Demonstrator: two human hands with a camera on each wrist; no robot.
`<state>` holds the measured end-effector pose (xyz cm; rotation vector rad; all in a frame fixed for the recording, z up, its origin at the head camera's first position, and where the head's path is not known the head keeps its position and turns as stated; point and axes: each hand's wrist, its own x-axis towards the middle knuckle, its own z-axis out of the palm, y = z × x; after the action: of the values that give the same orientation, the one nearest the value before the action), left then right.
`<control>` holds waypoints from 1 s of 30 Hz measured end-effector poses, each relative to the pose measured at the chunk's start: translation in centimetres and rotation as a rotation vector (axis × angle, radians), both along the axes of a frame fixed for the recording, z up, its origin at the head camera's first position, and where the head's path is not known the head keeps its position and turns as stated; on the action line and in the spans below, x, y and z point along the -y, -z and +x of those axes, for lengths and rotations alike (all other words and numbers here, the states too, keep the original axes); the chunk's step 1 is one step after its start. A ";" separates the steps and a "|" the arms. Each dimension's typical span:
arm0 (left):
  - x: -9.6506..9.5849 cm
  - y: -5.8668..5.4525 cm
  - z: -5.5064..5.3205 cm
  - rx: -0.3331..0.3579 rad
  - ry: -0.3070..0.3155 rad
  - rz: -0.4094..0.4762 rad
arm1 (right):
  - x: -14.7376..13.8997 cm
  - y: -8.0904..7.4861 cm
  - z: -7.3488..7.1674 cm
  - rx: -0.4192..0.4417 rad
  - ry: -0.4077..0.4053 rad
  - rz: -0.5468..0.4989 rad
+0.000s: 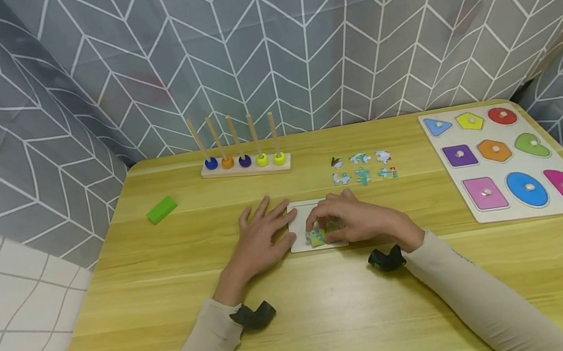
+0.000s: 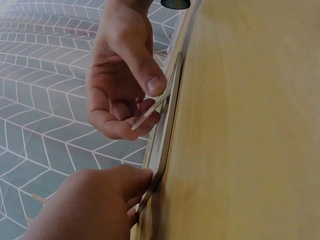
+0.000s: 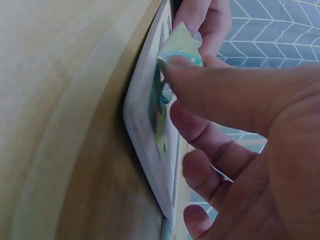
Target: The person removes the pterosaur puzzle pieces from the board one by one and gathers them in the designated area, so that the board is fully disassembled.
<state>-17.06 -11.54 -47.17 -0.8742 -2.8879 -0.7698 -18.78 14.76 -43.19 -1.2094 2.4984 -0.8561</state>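
A small white puzzle tray point(image 1: 301, 244) lies flat on the table between both hands. My right hand point(image 1: 357, 216) pinches a yellow-green jigsaw piece point(image 3: 182, 42) between thumb and fingers, tilted over the tray. Beneath it, in the right wrist view, another green and yellow piece point(image 3: 160, 127) lies in the tray, partly hidden by the hand. With fingers spread, my left hand point(image 1: 263, 234) touches the tray's left side; its thumb is at the near left corner. The left wrist view shows the held piece point(image 2: 150, 111) edge-on, slanting up from the tray.
Several loose jigsaw pieces point(image 1: 363, 175) lie in two rows beyond the tray. A peg stand point(image 1: 247, 169) with coloured beads stands at the back, a green block point(image 1: 161, 210) lies at left, and a shape board point(image 1: 516, 210) with knobbed pieces covers the right side.
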 end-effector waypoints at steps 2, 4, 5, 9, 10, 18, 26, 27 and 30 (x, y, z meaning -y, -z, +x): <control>0.0 0.0 0.0 -0.001 0.002 -0.001 | 0.0 0.0 0.0 0.003 0.002 -0.013; 0.0 -0.1 0.0 0.001 0.002 -0.001 | -0.1 0.1 0.0 0.006 0.007 -0.024; 0.0 -0.1 0.0 0.003 0.002 -0.001 | -0.1 0.1 0.0 0.006 0.009 -0.028; 0.0 -0.1 0.0 0.013 -0.001 0.001 | 0.0 0.2 -0.1 0.022 0.015 -0.058; 0.0 0.0 0.0 0.014 -0.001 -0.001 | 0.0 0.2 -0.1 0.038 0.014 -0.071; 0.0 0.0 -0.1 0.011 -0.006 -0.015 | -0.6 0.1 -0.4 0.248 0.011 -0.180; 0.0 0.0 -0.1 0.009 -0.005 -0.022 | -3.3 -1.3 -1.7 0.265 0.028 -0.279; 0.0 0.0 -0.1 0.010 -0.005 -0.020 | -3.8 -1.4 -1.9 0.254 0.039 -0.279; 0.1 0.1 -0.1 0.015 -0.002 -0.013 | -5.2 -1.7 -2.4 0.237 0.090 -0.256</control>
<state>-17.14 -11.60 -47.26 -0.8703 -2.9091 -0.7620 -21.17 19.98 -41.48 -1.0023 2.3182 -1.2934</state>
